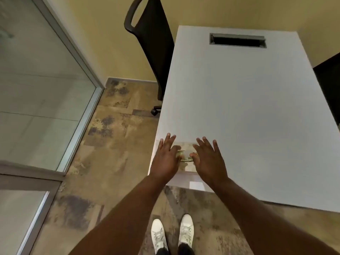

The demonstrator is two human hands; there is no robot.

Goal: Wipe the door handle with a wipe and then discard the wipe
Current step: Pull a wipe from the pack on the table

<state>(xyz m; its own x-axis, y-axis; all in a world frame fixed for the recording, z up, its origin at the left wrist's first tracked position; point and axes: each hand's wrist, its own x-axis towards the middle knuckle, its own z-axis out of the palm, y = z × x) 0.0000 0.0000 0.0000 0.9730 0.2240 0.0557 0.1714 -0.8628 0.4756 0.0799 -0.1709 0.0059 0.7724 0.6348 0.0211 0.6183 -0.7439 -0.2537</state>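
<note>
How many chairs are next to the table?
2. One black chair stands on the left side of the white table, near the yellow wall. Another dark chair peeks in at the right edge, mostly cut off. More may be out of view.

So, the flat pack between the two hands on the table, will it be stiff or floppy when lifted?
Probably floppy: the pack lies flat on the white table and looks like a soft wrapper. Likely light too. The left hand and right hand hide much of it.

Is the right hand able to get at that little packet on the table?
Probably yes. The right hand is already spread beside the packet at the near corner of the white table, its thumb about touching it. The left hand flanks the other side; nothing blocks the way.
</note>
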